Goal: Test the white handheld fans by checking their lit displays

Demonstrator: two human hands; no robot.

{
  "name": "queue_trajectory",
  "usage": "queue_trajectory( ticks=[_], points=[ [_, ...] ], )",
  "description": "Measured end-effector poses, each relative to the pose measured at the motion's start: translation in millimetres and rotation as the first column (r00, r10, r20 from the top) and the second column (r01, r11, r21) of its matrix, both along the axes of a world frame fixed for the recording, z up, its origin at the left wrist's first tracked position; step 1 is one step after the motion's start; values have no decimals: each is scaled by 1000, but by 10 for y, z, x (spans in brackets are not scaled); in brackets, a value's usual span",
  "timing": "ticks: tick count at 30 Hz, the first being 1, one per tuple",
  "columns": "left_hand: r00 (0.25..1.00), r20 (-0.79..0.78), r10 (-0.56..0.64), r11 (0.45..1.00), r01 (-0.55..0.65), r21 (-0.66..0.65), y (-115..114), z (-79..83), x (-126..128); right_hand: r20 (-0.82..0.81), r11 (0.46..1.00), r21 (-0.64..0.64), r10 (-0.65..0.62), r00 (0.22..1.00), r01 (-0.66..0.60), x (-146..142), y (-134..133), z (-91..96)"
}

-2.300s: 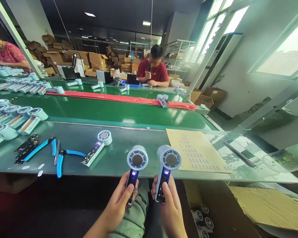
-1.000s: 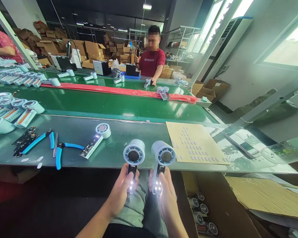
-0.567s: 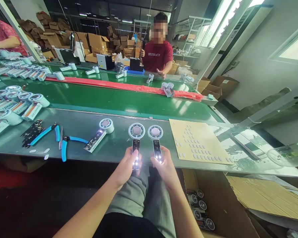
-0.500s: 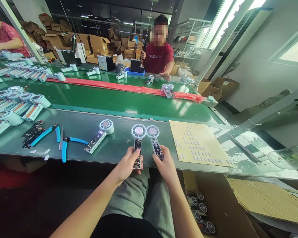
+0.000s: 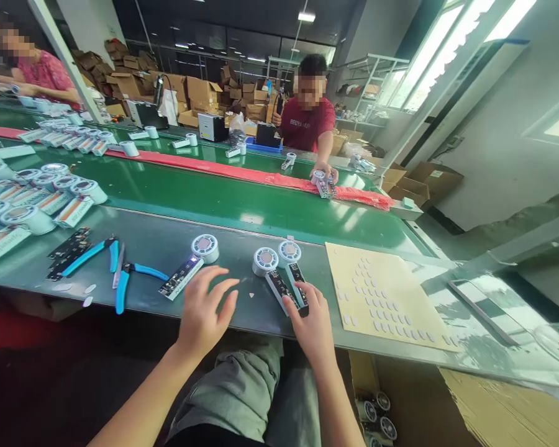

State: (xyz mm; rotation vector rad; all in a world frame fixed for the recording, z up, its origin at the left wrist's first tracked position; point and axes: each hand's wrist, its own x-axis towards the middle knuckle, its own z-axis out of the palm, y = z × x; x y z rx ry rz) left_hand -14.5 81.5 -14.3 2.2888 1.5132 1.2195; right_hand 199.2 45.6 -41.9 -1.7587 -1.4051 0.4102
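Head view: two small handheld fans (image 5: 279, 273) are laid side by side on the grey table (image 5: 177, 239), round heads away from the person, handles toward the edge. The right hand (image 5: 313, 326) is placed over the handle ends, fingertips (image 5: 292, 302) touching them; whether the handles are actually pinched cannot be told. The left hand (image 5: 204, 313) is spread flat and wide, nothing held, hovering at or on the table just left of the fans. A third fan (image 5: 190, 264) with a lit handle is seen just beyond the left hand's fingertips. Blue pliers (image 5: 130, 276) and blue cutters (image 5: 90, 254) are seen farther left of that hand, near black circuit boards (image 5: 68, 251). A tan sticker sheet (image 5: 382, 295) is lying just right of the right hand. Beyond the fans, a green conveyor (image 5: 214, 195) is seen, and a co-worker's hand (image 5: 325, 171) is placed on fans at its far side.
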Motion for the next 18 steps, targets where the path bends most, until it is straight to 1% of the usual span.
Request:
queue_trajectory(
  ticks=[1, 2, 3, 4, 6, 8, 10, 13, 15, 16, 18],
  points=[
    [995, -17, 94, 984, -91, 153, -27, -45, -153, 75, 1000, -26, 19, 997, -17, -33, -10, -1],
    [981, -38, 190, 951, -174, 256, -46, -89, -303, 146, 999, -47, 27, 989, -20, -65, -8, -3],
    [960, -70, 272, 922, -238, 306, -58, -130, -442, 202, 998, -56, 22, 979, -11, -94, 6, -5],
    [937, -114, 331, 910, -285, 300, -63, -164, -561, 242, 998, -55, 16, 970, -3, -117, 28, -8],
    [888, -219, 405, 903, -350, 249, -60, -212, -732, 268, 998, -69, 16, 963, 3, -133, 82, -13],
    [844, -291, 450, 890, -395, 229, -42, -238, -813, 249, 990, -138, 27, 968, 8, -95, 127, -19],
    [830, -315, 461, 886, -408, 220, -13, -253, -831, 198, 975, -224, 41, 979, 4, 7, 160, -27],
    [866, -284, 412, 909, -371, 189, 53, -279, -804, 69, 958, -286, 16, 997, 4, 260, 253, -36],
    [896, -246, 370, 928, -342, 150, 101, -305, -779, 29, 964, -264, -18, 999, 25, 456, 405, -16],
    [908, -224, 354, 934, -331, 135, 122, -319, -767, 37, 970, -239, -38, 999, 45, 551, 521, 8],
    [922, -191, 337, 939, -316, 131, 156, -338, -752, 93, 979, -185, -73, 993, 89, 723, 839, 87]
  ],
)
